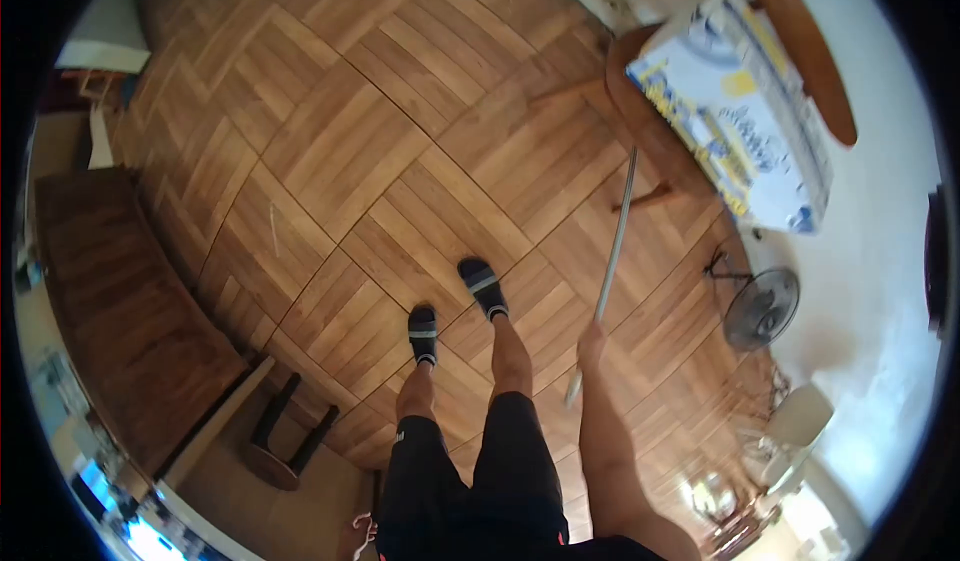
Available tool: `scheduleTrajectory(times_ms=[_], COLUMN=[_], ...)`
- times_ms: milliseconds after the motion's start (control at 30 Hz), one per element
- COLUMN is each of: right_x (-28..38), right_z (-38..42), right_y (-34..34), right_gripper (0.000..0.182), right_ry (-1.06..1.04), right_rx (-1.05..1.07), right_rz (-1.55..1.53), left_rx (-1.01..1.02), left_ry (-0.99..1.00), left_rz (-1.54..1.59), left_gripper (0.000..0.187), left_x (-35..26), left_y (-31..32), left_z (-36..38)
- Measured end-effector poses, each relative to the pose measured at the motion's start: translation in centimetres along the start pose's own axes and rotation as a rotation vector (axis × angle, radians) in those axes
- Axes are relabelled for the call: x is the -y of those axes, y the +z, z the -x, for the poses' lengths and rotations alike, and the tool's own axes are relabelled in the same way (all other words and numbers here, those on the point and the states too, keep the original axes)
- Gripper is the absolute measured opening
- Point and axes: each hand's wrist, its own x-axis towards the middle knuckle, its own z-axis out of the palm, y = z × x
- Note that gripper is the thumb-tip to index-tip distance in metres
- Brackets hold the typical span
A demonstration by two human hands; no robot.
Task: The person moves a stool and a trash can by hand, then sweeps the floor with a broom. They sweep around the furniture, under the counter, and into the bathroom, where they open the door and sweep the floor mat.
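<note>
A long, thin grey pole (pixel 617 236) is held in my right hand (pixel 591 344), whose fingers are wrapped round it near its lower end. The pole slants up and slightly right over the wood-patterned floor, its far tip near a brown wooden chair (pixel 655 141). A short piece of the pole sticks out below the hand. My left hand is out of view. Both of my feet, in dark sandals with grey straps, stand on the floor (pixel 390 221).
A large white, blue and yellow box (pixel 745 111) rests on the chair at the upper right. Below it stands a black fan (pixel 762 309). A dark wooden table (pixel 130 321) and a stool (pixel 285 441) are on the left, with a pale wall at the right.
</note>
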Motion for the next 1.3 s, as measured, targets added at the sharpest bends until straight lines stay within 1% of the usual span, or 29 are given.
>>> scheduleTrajectory(times_ms=[33, 67, 133, 167, 200, 233, 300, 400, 433, 467, 500, 533, 567, 600, 667, 700, 733, 767, 800, 900, 967, 1000, 1033, 1100, 1133, 1200, 1233, 1267, 1300], right_x=[3.8, 4.1, 11.1, 11.5, 11.2, 11.7, 6.0, 7.7, 7.2, 7.1, 10.9, 10.9, 11.8, 12.8, 11.1, 8.6, 6.9, 9.0, 6.7, 5.3, 4.6, 3.7, 4.6, 7.3, 7.5, 7.3, 6.9, 8.4, 6.6], right_z=[-5.1, -10.8, -13.9, -9.8, -4.0, -1.1, 8.3, 13.4, 10.7, 6.0, 1.4, -3.1, -6.6, -8.7, -6.1, -1.1, 3.7, 9.7, 14.8, 22.3, 19.1, 14.3, 8.7, -0.4, -2.2, -1.1, 2.1, 6.4, 10.4], right_y=[1.7, 4.9, 4.5, 4.1, 3.7, 3.2, 5.2, 3.5, 4.6, 4.8, 2.5, 3.0, 3.0, 5.1, 6.2, 6.1, 6.4, 3.3, 3.7, -0.2, -0.9, 0.1, -0.5, -1.7, -1.0, 0.2, 0.4, -2.4, -1.8], right_gripper=[0.035, 0.044, 0.057, 0.057, 0.058, 0.059, 0.059, 0.057, 0.058, 0.057, 0.052, 0.054, 0.055, 0.057, 0.058, 0.056, 0.052, 0.054, 0.056, 0.054, 0.053, 0.053, 0.057, 0.059, 0.059, 0.059, 0.059, 0.059, 0.056], right_ry=[-0.074, 0.033, 0.110, 0.222, 0.354, 0.433, 0.298, 0.248, 0.222, 0.322, 0.433, 0.292, 0.436, 0.403, 0.393, 0.402, 0.398, 0.458, 0.395, 0.454, 0.373, 0.326, 0.357, 0.487, 0.509, 0.523, 0.513, 0.525, 0.583], right_rx=[-0.008, 0.048, 0.214, 0.274, 0.315, 0.354, 0.194, 0.033, -0.074, 0.029, 0.171, 0.188, 0.229, 0.314, 0.348, 0.281, 0.316, 0.280, 0.250, 0.255, 0.143, 0.087, 0.147, 0.323, 0.352, 0.366, 0.356, 0.404, 0.459], right_rz=[0.105, -0.094, -0.019, -0.060, -0.105, -0.162, -0.090, -0.186, -0.068, -0.100, -0.221, -0.153, -0.322, 0.045, 0.085, -0.237, -0.204, -0.329, -0.318, -0.323, -0.260, -0.270, -0.229, -0.353, -0.329, -0.286, -0.259, -0.318, -0.255], left_rx=[0.019, -0.005, -0.048, -0.080, -0.059, -0.041, -0.031, -0.064, -0.057, -0.053, -0.031, -0.010, 0.007, -0.041, -0.127, -0.082, -0.035, 0.012, 0.028, 0.039, 0.018, 0.002, -0.017, -0.025, -0.008, -0.031, -0.072, -0.107, -0.094], left_ry=[-0.029, -0.008, 0.017, -0.039, -0.044, -0.023, -0.024, -0.093, -0.078, -0.059, -0.050, -0.043, -0.047, -0.047, -0.043, -0.019, 0.010, 0.046, 0.069, 0.092, 0.077, 0.080, 0.085, 0.098, 0.113, 0.121, 0.109, 0.102, 0.089], left_rz=[0.002, -0.042, -0.136, -0.235, -0.321, -0.362, -0.361, -0.315, -0.346, -0.373, -0.379, -0.374, -0.372, -0.410, -0.479, -0.508, -0.532, -0.550, -0.563, -0.551, -0.490, -0.507, -0.516, -0.458, -0.404, -0.385, -0.413, -0.434, -0.473], left_gripper=[0.042, 0.036, 0.025, 0.028, 0.029, 0.030, 0.031, 0.033, 0.034, 0.034, 0.035, 0.035, 0.036, 0.035, 0.033, 0.032, 0.031, 0.030, 0.030, 0.029, 0.029, 0.028, 0.028, 0.027, 0.027, 0.026, 0.025, 0.025, 0.024], left_x=[-1.1, -2.5, -6.0, -7.5, -6.7, -6.1, -6.3, -5.8, -6.4, -6.9, -7.0, -6.5, -5.8, -6.5, -8.8, -8.5, -7.9, -7.6, -7.4, -5.6, -5.5, -6.0, -6.7, -7.0, -7.6, -9.6, -10.6, -11.1, -10.8], left_y=[-1.0, -1.8, -2.5, -2.8, -5.5, -6.2, -8.1, -10.6, -11.1, -11.5, -12.5, -13.8, -14.5, -14.3, -12.2, -12.4, -13.0, -13.1, -13.2, -13.9, -14.6, -14.3, -13.7, -13.3, -13.6, -12.5, -10.6, -9.1, -9.0], left_z=[-0.7, -1.4, -2.0, -2.6, -3.8, -5.6, -8.1, -8.4, -8.0, -8.1, -9.1, -9.9, -10.1, -10.0, -9.0, -9.1, -9.3, -9.7, -10.1, -10.6, -10.2, -10.2, -10.2, -9.9, -10.0, -9.2, -7.8, -7.1, -7.3])
